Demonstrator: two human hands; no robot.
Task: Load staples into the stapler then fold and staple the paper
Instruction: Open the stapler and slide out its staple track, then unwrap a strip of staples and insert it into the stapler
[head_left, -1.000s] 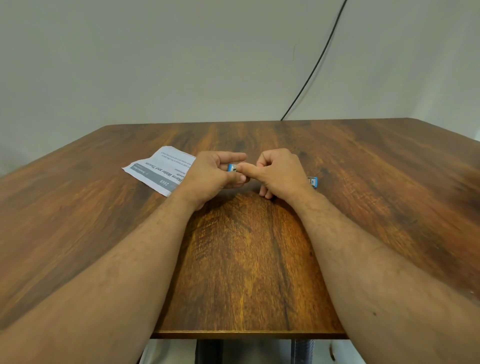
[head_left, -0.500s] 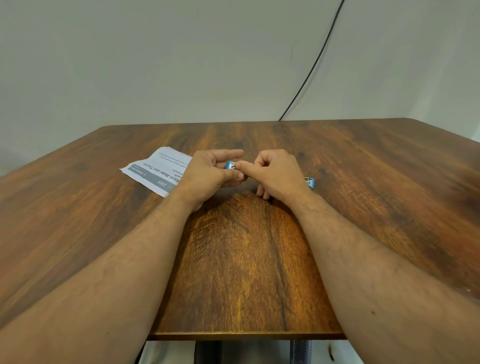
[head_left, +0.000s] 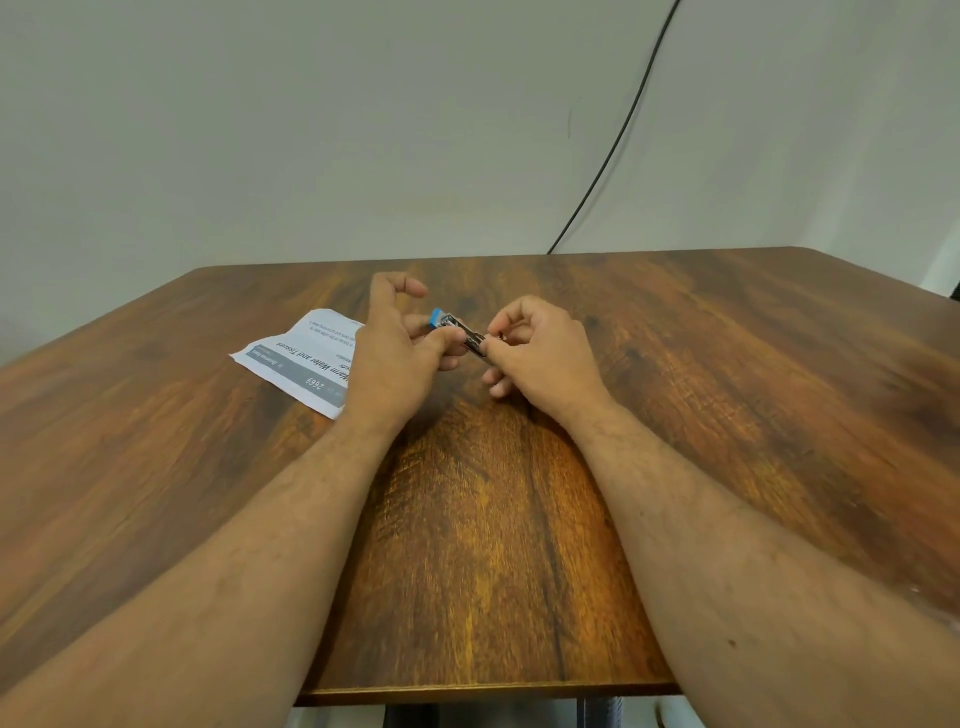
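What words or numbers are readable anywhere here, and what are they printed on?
"Warm Water and Tissue": heading on the paper, upside down to the camera.
"2669": white number in the paper's grey band; last digits uncertain.
Small print on the paper: too blurred to read.
The stapler, held between the left hand and right hand: no readable label.

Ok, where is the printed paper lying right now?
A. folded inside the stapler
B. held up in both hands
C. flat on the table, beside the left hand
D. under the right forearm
C: the printed paper lies flat on the table next to the left hand, which holds the stapler.
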